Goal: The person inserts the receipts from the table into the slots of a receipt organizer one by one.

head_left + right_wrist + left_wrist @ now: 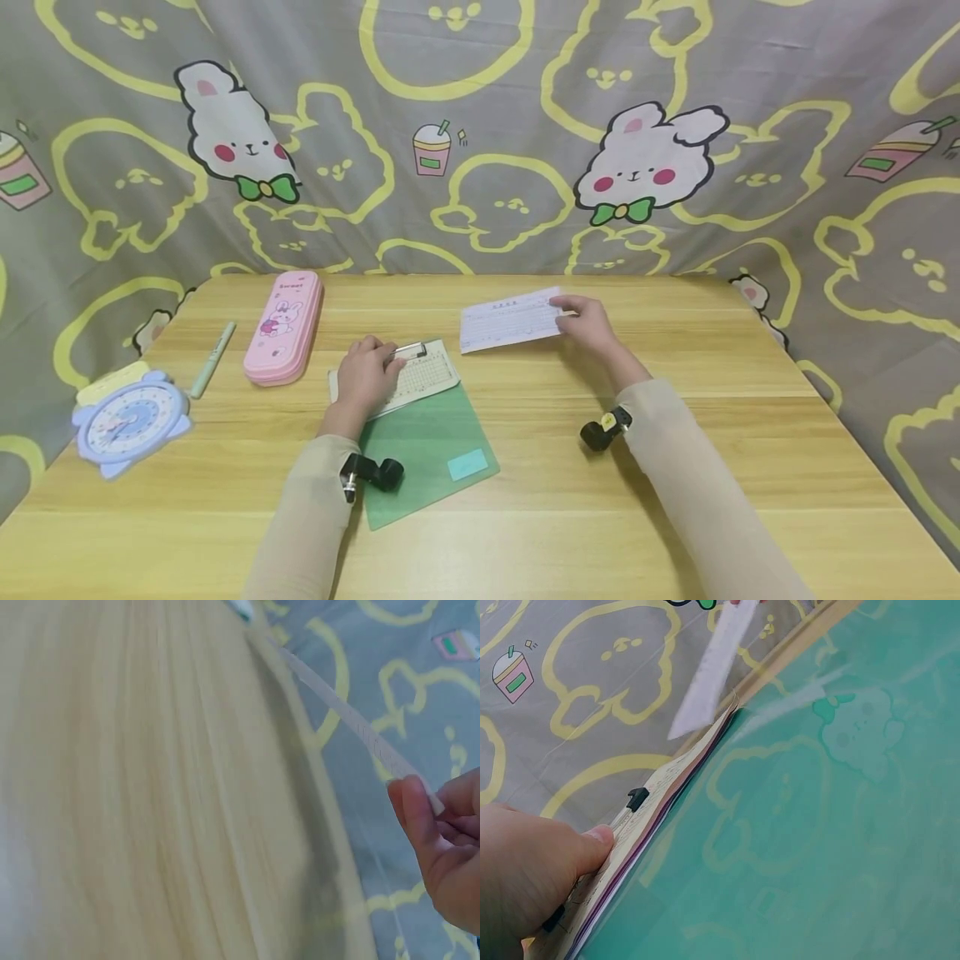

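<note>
A green clipboard (420, 458) lies on the table in front of the person, with a light blue label (467, 465) near its lower corner. Printed cream forms (429, 377) cover its top end, beneath a metal clip (411, 351). The left hand (362, 379) grips this clip; its thumb (596, 844) lies along it in the left wrist view. To the right, the right hand (587, 323) pinches a white printed form (506, 323) by its right end. In the right wrist view the form (360, 729) is edge-on and raised, its shadow falling on the wood.
A pink bunny pencil case (283, 329) stands left of the clipboard. Beyond it lie a pale green marker (213, 360), a blue toy clock (133, 422) and a yellow pad (112, 385). A patterned curtain (495, 125) borders the wooden table (637, 533) behind and at the sides.
</note>
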`<state>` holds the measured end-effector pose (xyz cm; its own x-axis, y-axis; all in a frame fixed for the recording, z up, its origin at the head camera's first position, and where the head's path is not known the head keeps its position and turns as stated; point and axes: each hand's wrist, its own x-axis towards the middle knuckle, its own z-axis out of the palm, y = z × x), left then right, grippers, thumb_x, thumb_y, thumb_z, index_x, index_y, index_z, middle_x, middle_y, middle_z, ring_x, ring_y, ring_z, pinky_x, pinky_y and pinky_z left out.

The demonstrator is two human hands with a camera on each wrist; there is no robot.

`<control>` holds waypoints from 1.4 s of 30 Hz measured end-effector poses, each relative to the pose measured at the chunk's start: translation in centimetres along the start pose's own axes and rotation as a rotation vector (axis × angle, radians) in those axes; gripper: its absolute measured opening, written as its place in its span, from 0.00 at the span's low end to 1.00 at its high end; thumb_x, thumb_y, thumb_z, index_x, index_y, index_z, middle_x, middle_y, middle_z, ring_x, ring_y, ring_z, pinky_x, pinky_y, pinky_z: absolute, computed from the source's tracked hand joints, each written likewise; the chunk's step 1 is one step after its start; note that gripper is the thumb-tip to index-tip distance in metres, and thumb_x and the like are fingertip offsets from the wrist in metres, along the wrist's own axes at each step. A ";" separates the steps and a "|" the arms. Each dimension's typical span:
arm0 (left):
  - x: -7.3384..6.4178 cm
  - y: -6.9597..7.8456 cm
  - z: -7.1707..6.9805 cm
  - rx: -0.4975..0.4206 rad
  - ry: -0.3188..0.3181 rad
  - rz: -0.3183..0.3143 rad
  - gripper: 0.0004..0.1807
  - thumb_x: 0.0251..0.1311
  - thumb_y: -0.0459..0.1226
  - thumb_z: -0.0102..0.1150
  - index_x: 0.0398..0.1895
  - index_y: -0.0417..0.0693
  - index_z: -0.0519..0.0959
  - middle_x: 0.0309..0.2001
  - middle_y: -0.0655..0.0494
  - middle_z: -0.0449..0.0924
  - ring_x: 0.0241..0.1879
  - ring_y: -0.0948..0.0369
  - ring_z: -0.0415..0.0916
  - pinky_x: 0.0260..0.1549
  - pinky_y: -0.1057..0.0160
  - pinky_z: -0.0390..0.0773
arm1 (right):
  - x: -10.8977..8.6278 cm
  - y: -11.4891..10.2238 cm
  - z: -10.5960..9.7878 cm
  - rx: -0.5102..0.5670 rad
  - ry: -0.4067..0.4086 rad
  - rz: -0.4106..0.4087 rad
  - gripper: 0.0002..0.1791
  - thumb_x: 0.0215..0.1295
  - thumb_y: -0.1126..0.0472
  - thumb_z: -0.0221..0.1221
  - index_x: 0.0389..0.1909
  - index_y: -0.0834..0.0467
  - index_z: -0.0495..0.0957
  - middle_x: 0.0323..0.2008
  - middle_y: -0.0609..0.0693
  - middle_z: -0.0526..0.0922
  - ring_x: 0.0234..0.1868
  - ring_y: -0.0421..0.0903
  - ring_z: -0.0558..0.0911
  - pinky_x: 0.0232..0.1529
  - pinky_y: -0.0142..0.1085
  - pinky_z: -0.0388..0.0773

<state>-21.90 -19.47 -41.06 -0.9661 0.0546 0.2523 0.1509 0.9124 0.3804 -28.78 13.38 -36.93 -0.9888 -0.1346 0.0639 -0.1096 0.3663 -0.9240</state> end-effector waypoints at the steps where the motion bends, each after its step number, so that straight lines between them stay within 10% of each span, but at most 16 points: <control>1: 0.0 0.0 0.0 -0.001 0.000 -0.001 0.20 0.57 0.44 0.50 0.49 0.41 0.74 0.39 0.49 0.69 0.38 0.53 0.62 0.35 0.55 0.63 | -0.2 -0.2 0.1 0.028 -0.020 -0.012 0.22 0.49 0.77 0.47 0.50 0.72 0.68 0.45 0.66 0.70 0.34 0.49 0.75 0.31 0.35 0.75; 8: 0.1 -0.1 0.1 -0.016 0.001 -0.003 0.20 0.56 0.44 0.51 0.48 0.41 0.74 0.38 0.49 0.68 0.38 0.53 0.62 0.35 0.55 0.64 | -1.9 -0.9 1.4 0.118 -0.190 -0.053 0.18 0.52 0.77 0.48 0.46 0.72 0.70 0.43 0.66 0.72 0.35 0.48 0.76 0.34 0.34 0.74; 24: 0.2 0.5 -0.4 -0.012 -0.037 -0.057 0.19 0.56 0.42 0.51 0.48 0.41 0.74 0.40 0.47 0.69 0.40 0.52 0.63 0.36 0.54 0.65 | -2.9 -1.2 6.2 -0.171 -0.363 -0.148 0.15 0.49 0.74 0.52 0.39 0.63 0.78 0.40 0.57 0.77 0.31 0.43 0.74 0.25 0.31 0.70; 42: 0.3 1.0 -0.6 0.081 -0.058 -0.044 0.18 0.56 0.41 0.52 0.46 0.41 0.75 0.40 0.46 0.70 0.40 0.51 0.65 0.33 0.53 0.68 | -3.2 -2.3 11.4 0.097 -0.427 0.090 0.14 0.52 0.75 0.52 0.40 0.64 0.77 0.39 0.56 0.76 0.36 0.46 0.77 0.32 0.34 0.75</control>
<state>-21.92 -18.78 -40.10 -0.9823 0.0347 0.1838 0.0925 0.9442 0.3163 -24.23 2.44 -39.31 -0.8615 -0.4817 -0.1607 0.0049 0.3086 -0.9512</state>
